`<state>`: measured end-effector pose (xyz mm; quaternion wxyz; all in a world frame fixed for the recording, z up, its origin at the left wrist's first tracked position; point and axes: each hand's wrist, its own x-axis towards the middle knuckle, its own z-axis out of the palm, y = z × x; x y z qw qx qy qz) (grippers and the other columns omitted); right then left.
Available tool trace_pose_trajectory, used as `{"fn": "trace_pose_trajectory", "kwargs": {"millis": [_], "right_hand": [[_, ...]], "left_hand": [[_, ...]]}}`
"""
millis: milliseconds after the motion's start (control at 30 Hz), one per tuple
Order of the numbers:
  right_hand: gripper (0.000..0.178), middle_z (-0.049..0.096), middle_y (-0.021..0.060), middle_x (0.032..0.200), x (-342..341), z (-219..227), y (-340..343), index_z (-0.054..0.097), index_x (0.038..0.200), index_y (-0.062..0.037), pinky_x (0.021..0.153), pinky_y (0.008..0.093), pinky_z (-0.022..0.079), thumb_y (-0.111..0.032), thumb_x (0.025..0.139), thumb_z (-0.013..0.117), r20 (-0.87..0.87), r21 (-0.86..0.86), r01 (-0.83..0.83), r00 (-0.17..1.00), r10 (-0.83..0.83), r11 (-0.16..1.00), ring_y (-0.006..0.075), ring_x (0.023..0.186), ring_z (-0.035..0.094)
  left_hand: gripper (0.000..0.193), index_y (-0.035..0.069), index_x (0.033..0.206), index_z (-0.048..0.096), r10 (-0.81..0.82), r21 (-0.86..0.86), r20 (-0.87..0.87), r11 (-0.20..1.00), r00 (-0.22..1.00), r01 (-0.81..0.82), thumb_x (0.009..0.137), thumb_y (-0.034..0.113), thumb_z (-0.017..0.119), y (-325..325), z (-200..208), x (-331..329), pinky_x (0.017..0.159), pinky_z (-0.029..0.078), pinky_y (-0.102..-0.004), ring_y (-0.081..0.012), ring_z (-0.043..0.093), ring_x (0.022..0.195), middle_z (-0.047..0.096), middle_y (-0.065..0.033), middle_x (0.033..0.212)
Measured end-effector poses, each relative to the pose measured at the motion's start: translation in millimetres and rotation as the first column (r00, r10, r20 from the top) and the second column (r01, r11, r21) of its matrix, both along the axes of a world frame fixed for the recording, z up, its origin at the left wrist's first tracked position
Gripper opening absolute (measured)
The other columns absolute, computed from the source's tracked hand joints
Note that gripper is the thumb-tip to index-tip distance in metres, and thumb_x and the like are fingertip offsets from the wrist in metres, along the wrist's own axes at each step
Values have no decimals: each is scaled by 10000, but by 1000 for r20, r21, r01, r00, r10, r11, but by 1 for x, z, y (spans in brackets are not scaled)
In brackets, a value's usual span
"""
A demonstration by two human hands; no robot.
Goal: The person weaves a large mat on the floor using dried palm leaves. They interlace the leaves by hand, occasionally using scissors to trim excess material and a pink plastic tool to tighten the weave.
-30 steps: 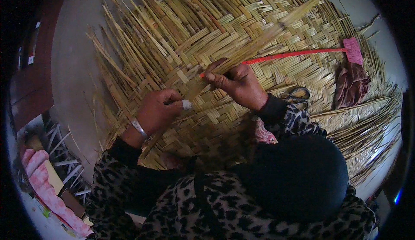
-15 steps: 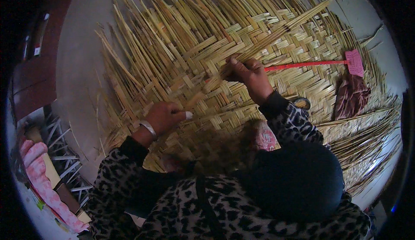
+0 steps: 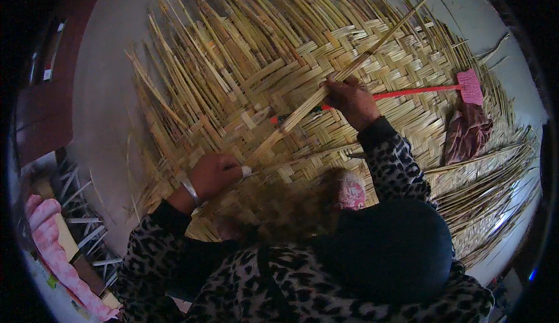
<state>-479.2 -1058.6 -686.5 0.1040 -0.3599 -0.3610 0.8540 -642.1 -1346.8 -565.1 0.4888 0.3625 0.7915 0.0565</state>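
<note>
Over the woven mat, the person's right hand has its grip closed on a long pale strip, slanting across the mat from near the left hand toward the far right edge. Whether the left grip pinches that strip's lower end, I can't tell. On the mat's right side, a pink swatter lies beside a brown cloth.

Spotted sleeves, black cuffs, 1 bracelet.
</note>
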Motion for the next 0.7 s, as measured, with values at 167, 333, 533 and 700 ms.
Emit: {"fn": "trace_pose_trajectory", "kwargs": {"millis": [167,333,533,700], "right_hand": [[221,660,99,957,-8,3,-9,579,1010,15,721,302,546,-168,908,649,-11,292,-1,1000,4,956,174,831,646],[163,656,82,900,-12,-3,-41,584,987,-5,642,326,557,-114,891,657,-75,-28,68,995,-70,997,179,754,646],[217,670,89,981,-12,19,-94,589,1058,-17,735,322,567,-183,924,626,-113,-324,-110,991,77,940,175,852,653],[200,669,94,971,-6,-8,-67,585,1072,-21,746,332,571,-152,924,616,-50,-320,-36,999,22,947,193,875,660]], "left_hand": [[383,36,807,662,-110,-16,-175,994,978,109,863,413,622,-11,-10,-4,634,471,-417,-320,609,662,611,-166,721],[364,27,847,651,71,-24,-48,997,996,-72,873,389,619,-3,-6,4,633,470,-407,-293,614,664,614,-161,732],[262,18,816,621,269,115,80,954,960,-277,879,271,647,21,-1,14,592,456,-298,-130,569,621,567,-65,647],[289,25,763,605,397,69,170,908,902,-413,885,282,651,30,22,28,552,445,-292,-104,563,589,569,-24,633]]}}
